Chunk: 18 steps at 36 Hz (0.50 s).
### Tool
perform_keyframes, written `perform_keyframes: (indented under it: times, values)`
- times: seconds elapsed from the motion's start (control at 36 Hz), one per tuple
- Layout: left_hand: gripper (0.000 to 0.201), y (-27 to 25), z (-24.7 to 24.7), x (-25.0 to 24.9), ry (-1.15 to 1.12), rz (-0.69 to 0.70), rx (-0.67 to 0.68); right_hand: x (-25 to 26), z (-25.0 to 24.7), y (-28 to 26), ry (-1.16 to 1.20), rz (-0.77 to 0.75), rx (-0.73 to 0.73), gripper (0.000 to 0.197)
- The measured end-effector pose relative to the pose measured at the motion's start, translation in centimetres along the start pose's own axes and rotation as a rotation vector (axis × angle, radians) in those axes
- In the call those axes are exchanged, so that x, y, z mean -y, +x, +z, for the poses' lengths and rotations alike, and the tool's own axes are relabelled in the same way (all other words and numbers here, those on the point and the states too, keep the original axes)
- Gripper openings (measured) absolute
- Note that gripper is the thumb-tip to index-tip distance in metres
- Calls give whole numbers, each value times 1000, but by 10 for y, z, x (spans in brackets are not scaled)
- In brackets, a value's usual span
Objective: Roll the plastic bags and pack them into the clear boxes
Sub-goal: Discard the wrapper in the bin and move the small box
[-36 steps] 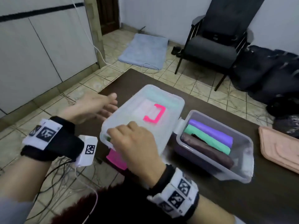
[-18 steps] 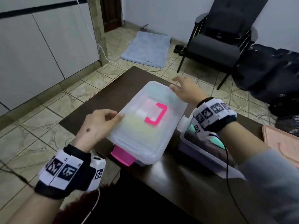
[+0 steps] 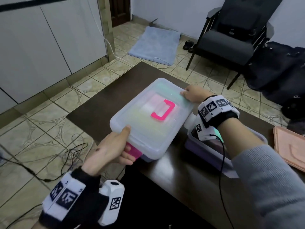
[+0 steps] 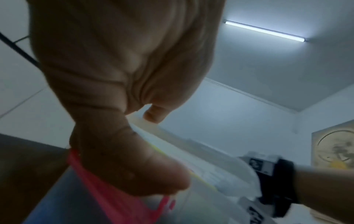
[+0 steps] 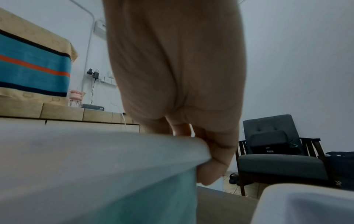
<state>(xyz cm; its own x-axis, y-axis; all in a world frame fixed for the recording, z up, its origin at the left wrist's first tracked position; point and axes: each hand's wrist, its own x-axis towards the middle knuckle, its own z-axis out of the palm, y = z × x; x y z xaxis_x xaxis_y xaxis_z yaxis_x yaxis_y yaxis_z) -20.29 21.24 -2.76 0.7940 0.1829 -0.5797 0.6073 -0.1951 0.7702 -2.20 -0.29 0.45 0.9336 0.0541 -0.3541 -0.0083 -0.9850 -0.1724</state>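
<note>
A clear box (image 3: 148, 129) lies on the dark table, closed by a frosted lid with a pink handle (image 3: 162, 112). Faint green and yellow bag rolls show through the lid. My left hand (image 3: 123, 144) grips the box's near end, thumb on the lid and fingers curled under the pink latch (image 3: 134, 152). In the left wrist view, my left hand (image 4: 134, 144) covers the pink latch (image 4: 118, 201). My right hand (image 3: 187, 95) grips the lid's far right corner. The right wrist view has my right hand (image 5: 203, 151) curled over the lid edge (image 5: 114, 145), with a teal roll (image 5: 162, 197) below.
A second clear box (image 3: 212, 156) without a lid stands right of the first, mostly hidden under my right forearm. A salmon lid (image 3: 290, 146) lies at the table's right edge. Cables trail on the tiled floor to the left. A dark chair (image 3: 231, 45) stands beyond the table.
My left hand slid from the lid's left side to the near end and took hold at the pink latch. My right hand moved from the near corner to the far right corner.
</note>
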Motion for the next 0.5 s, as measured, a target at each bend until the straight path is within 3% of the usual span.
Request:
perform_keyframes:
  times: [0.14,0.28,0.5]
  values:
    - [49,20,-3,-13,28,-4,-163,-2,2,-7,-14,68,-14,47]
    - [45,57,-15,-43,277,-5,-383,-13,5,-21,82,137,41,50]
    - [45,96,-6,-66,449,131,-504,-10,13,-49,51,153,51,46]
